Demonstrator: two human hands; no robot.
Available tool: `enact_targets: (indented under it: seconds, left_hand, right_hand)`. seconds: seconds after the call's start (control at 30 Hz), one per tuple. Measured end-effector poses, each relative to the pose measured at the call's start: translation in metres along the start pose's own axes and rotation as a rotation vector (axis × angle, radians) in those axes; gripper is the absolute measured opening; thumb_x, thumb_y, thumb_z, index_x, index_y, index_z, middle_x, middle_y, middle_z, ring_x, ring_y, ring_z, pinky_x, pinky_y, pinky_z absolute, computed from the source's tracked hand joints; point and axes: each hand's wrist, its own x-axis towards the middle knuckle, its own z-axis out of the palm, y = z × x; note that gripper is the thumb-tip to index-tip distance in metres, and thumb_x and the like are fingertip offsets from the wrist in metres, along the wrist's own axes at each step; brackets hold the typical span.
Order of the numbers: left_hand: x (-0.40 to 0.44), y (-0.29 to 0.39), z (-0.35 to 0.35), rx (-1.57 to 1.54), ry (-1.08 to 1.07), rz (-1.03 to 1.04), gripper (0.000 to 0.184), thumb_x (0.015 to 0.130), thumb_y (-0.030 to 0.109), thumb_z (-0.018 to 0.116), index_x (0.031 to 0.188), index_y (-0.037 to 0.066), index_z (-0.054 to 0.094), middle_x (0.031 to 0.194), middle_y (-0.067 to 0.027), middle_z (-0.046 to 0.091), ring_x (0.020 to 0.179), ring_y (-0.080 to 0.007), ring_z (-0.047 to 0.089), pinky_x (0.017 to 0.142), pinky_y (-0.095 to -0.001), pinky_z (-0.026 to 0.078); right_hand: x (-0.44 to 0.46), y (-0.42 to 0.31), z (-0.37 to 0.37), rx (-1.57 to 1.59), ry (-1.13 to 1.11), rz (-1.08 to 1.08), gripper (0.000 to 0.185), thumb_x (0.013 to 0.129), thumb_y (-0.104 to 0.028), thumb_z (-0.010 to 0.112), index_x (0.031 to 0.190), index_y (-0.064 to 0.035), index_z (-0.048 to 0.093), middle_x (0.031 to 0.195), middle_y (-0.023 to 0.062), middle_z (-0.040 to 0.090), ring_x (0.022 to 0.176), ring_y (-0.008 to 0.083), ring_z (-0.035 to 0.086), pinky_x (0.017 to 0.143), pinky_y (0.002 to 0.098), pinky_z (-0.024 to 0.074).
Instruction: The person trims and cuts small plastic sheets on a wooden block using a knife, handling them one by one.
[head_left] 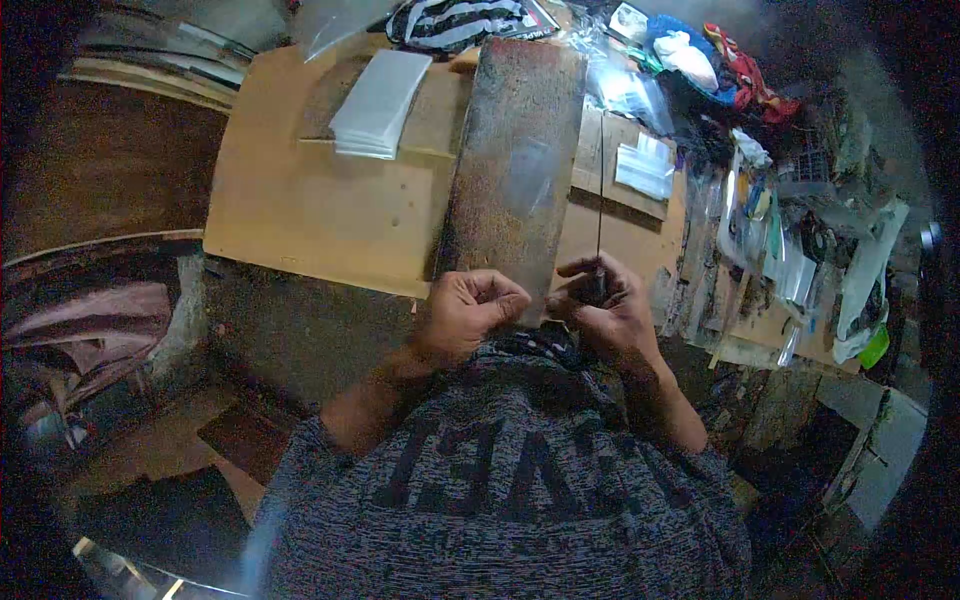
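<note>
My left hand is closed in a pinch at the near end of a long worn wooden board. What it pinches, if anything, is too small to make out. Just to its right, my right hand is closed around the dark lower end of a thin dark rod, which points away from me along the board's right edge. A small clear plastic piece lies flat on the board. Left of the board is a stack of translucent plastic sheets; a smaller plastic stack lies to its right.
The board rests across a tan tabletop. A black-and-white striped bag lies at the far edge. Crumpled cloth and plastic pile up at the back right. Plastic scraps and a green item clutter the right side.
</note>
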Motion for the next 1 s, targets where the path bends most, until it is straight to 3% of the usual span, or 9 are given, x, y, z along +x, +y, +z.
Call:
enact_targets:
  seconds: [0.07,0.13,0.47,0.67,0.77,0.83,0.87,0.93,1.0]
  left_hand:
    - [-0.002,-0.002,0.002,-0.024,0.002,-0.014,0.012,0.086,0.013,0.064,0.084,0.001,0.066,0.074,0.002,0.062,0.066,-0.0043,0.051,0.059,-0.0222,0.043]
    - [-0.002,-0.004,0.002,-0.047,0.002,-0.028,0.013,0.087,0.013,0.063,0.083,0.001,0.065,0.073,0.0019,0.062,0.066,-0.0043,0.051,0.059,-0.0221,0.043]
    - [-0.001,-0.008,0.006,-0.124,0.007,-0.015,0.017,0.088,0.016,0.062,0.081,0.0,0.064,0.072,0.0009,0.062,0.065,-0.005,0.051,0.059,-0.022,0.042]
    - [-0.001,-0.018,0.003,-0.049,-0.006,0.01,0.021,0.09,0.018,0.059,0.081,0.0,0.064,0.072,-0.0006,0.063,0.064,-0.0057,0.054,0.058,-0.0218,0.044]
    - [-0.001,-0.016,0.0,-0.127,0.055,0.032,0.022,0.091,0.021,0.059,0.082,0.001,0.063,0.072,-0.0021,0.063,0.06,-0.0079,0.055,0.056,-0.0234,0.045]
    - [-0.001,-0.009,-0.004,-0.152,0.1,0.03,0.022,0.091,0.022,0.058,0.082,0.002,0.062,0.072,-0.0032,0.062,0.057,-0.0097,0.056,0.055,-0.0248,0.046]
    - [-0.002,-0.006,-0.007,-0.202,0.152,0.0,0.022,0.091,0.022,0.059,0.082,0.002,0.062,0.071,-0.0034,0.062,0.056,-0.0103,0.056,0.055,-0.0248,0.046]
    - [-0.001,-0.006,-0.012,-0.251,0.208,-0.027,0.022,0.09,0.022,0.059,0.081,0.002,0.062,0.07,-0.0037,0.062,0.056,-0.0108,0.056,0.055,-0.0247,0.046]
    - [0.002,-0.009,-0.019,-0.3,0.229,0.055,0.022,0.09,0.022,0.06,0.08,0.002,0.063,0.068,-0.0042,0.062,0.057,-0.0108,0.057,0.055,-0.0249,0.046]
  right_hand:
    - [0.0,0.004,-0.001,0.045,-0.015,-0.03,0.029,0.077,-0.001,0.064,0.103,0.0013,0.053,0.086,0.0081,0.065,0.08,0.014,0.063,0.074,0.0262,0.0503]
    - [0.002,0.006,-0.002,-0.202,0.013,-0.048,0.028,0.078,-0.002,0.061,0.104,0.0008,0.053,0.087,0.0087,0.065,0.078,0.013,0.062,0.073,0.0257,0.0494]
    - [0.0,0.003,0.003,-0.101,-0.012,-0.025,0.027,0.079,0.0,0.058,0.106,0.0007,0.053,0.085,0.0071,0.064,0.079,0.0121,0.062,0.073,0.0248,0.0486]
    - [-0.005,0.001,0.004,-0.267,-0.005,-0.046,0.029,0.083,-0.003,0.059,0.11,0.0005,0.052,0.085,0.0062,0.063,0.08,0.011,0.06,0.072,0.0248,0.0473]
    - [-0.014,0.004,-0.007,-0.29,0.127,-0.096,0.029,0.085,-0.007,0.061,0.111,0.0002,0.053,0.083,0.0059,0.063,0.078,0.0107,0.059,0.071,0.0244,0.0464]
    - [-0.025,-0.01,-0.02,-0.614,0.123,-0.033,0.029,0.084,-0.009,0.062,0.111,-0.0002,0.053,0.08,0.0075,0.063,0.073,0.0095,0.057,0.069,0.0248,0.0461]
    - [-0.03,-0.015,-0.024,-0.614,0.115,-0.034,0.029,0.084,-0.009,0.062,0.111,-0.0002,0.053,0.08,0.0075,0.063,0.073,0.0095,0.057,0.069,0.0248,0.0461]
    - [-0.042,-0.025,-0.029,-0.896,-0.003,-0.101,0.029,0.083,-0.01,0.063,0.109,-0.0005,0.055,0.078,0.0108,0.062,0.069,0.0122,0.055,0.067,0.0258,0.046]
    - [-0.051,-0.031,-0.03,-0.932,-0.038,-0.026,0.028,0.082,-0.011,0.064,0.107,-0.001,0.057,0.077,0.0132,0.06,0.066,0.0164,0.055,0.066,0.0277,0.0466]
